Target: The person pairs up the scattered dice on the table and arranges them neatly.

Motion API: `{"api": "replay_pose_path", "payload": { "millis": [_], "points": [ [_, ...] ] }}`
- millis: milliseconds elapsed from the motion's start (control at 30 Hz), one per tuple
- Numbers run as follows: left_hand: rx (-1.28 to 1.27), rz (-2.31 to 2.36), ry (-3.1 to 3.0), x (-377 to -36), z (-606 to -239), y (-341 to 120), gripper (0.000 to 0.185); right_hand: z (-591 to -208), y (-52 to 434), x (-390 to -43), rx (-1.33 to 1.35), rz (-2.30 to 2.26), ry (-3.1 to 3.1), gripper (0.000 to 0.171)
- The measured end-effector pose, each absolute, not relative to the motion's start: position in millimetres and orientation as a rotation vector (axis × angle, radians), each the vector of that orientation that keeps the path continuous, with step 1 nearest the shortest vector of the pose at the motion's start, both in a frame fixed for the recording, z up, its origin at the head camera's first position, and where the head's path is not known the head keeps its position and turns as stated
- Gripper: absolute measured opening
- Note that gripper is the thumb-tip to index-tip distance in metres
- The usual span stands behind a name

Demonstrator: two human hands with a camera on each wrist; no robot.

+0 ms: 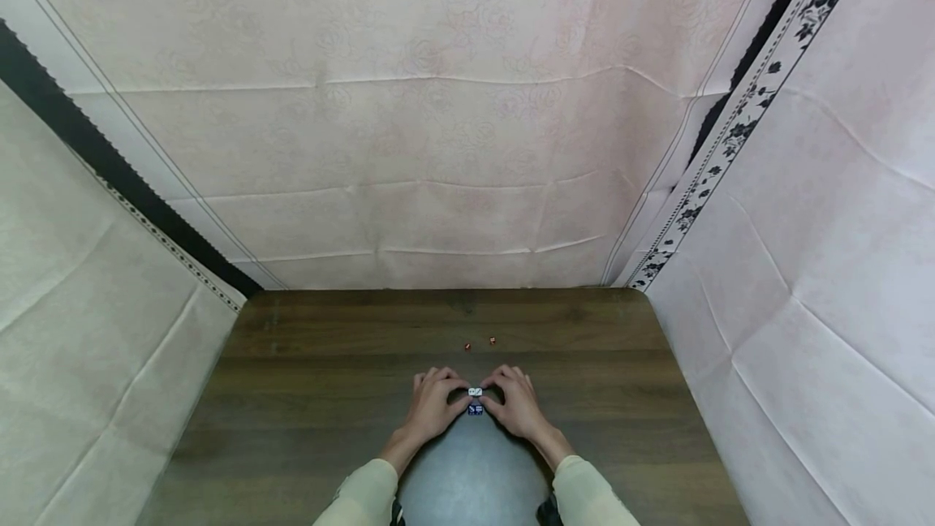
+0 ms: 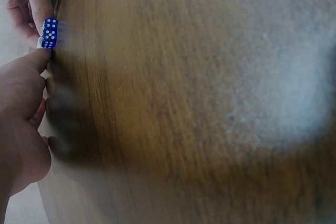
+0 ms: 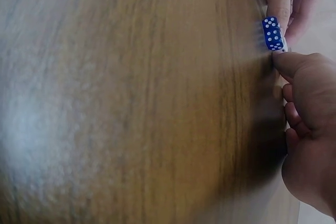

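Two white dice (image 1: pixel 475 391) sit side by side near the front of the table, between my hands. My left hand (image 1: pixel 437 403) pinches the left white die between thumb and index finger. From the other side, my right hand (image 1: pixel 514 401) pinches the right one the same way. Just nearer to me is a pair of blue dice (image 1: pixel 476 410) with white dots, beside the thumb tips. Both wrist views show the blue dice (image 2: pixel 50 33) up close, with the white dice mostly hidden behind them and the thumbs.
Two small red dice (image 1: pixel 480 343) lie farther back on the brown wooden table (image 1: pixel 307 396). Pale patterned cloth (image 1: pixel 453 144) hangs behind the table's far edge, and more cloth hangs at both sides.
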State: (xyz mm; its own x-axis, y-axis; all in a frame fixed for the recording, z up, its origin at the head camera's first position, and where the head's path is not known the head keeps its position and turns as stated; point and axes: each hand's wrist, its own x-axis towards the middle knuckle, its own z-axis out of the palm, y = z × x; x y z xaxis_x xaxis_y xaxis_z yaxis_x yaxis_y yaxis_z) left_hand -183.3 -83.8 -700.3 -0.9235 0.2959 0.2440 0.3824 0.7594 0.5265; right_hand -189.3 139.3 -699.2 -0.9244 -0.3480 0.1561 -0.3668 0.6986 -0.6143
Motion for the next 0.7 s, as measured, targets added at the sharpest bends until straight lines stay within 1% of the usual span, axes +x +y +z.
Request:
{"api": "replay_pose_path", "payload": {
  "millis": [233,433,700],
  "points": [
    [-0.548,-0.882,-2.812,-184,-700,-84,0.015,-694,142,-191,0.635,1.074,-2.886,0.019],
    [-0.544,-0.879,-2.810,-185,-701,-84,0.016,-690,149,-193,0.636,1.150,-2.862,0.017],
    [-0.543,-0.875,-2.806,-184,-702,-84,0.017,-685,161,-208,0.562,1.164,-2.780,0.016]
  ]
}}
